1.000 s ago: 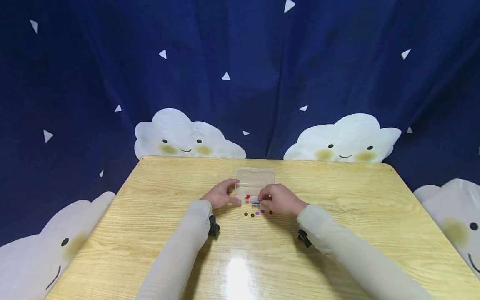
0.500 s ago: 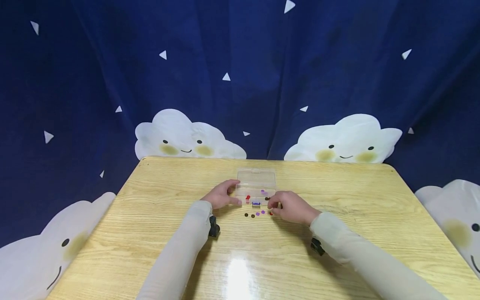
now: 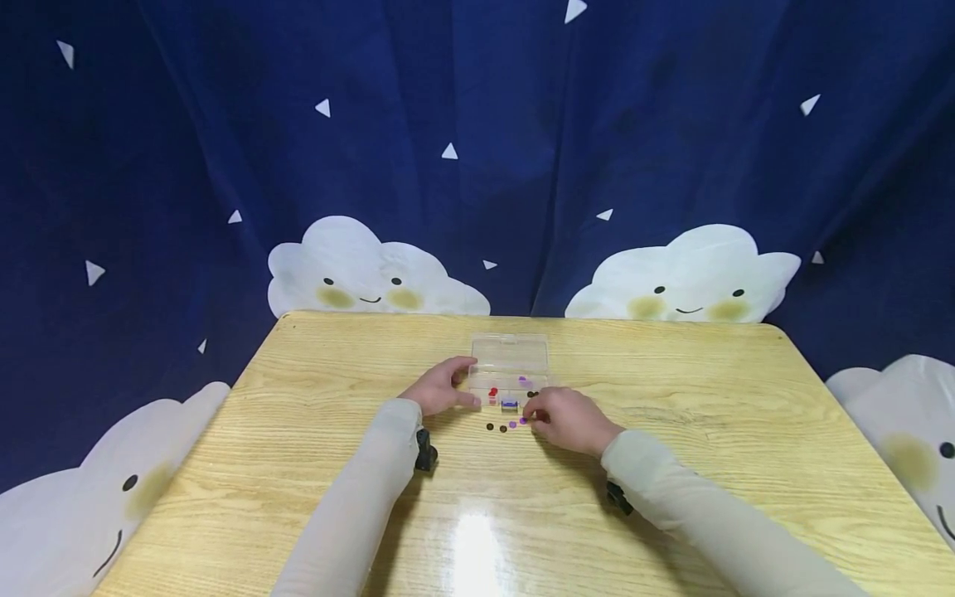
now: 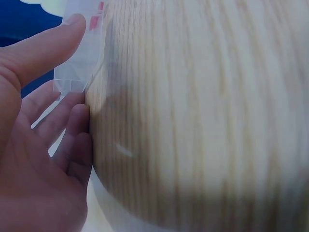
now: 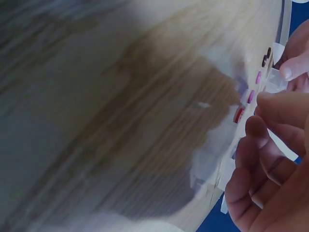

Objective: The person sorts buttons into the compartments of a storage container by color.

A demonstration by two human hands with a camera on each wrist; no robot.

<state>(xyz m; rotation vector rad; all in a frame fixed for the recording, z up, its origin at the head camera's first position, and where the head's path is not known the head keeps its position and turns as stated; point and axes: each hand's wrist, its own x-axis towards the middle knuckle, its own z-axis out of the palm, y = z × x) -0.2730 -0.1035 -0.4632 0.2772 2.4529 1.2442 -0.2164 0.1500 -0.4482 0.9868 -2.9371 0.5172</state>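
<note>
A clear plastic box [image 3: 511, 373] with its lid [image 3: 510, 352] raised stands on the wooden table. My left hand [image 3: 440, 387] holds its left end; in the left wrist view the thumb [image 4: 67, 41] lies across the box [image 4: 79, 63] and the fingers bend behind it. My right hand [image 3: 569, 419] is low by the box's front right corner, fingertips right at a small purple disc [image 3: 523, 421]. In the right wrist view its thumb and index finger stand slightly apart beside that purple disc [image 5: 250, 96] and a red disc [image 5: 239, 115], nothing visible between them.
Another purple disc [image 3: 512, 425] and two dark discs, including one dark disc [image 3: 490, 427], lie in a row before the box. Inside are red pieces [image 3: 492, 393], a blue piece [image 3: 510, 405], purple pieces [image 3: 524, 380] and dark pieces [image 3: 531, 395]. A blue curtain [image 3: 507, 166] hangs behind.
My right hand has drawn back from over the box to its front right, then shifted slightly left to the purple disc. Purple and dark pieces inside came into view. My left hand stays put.
</note>
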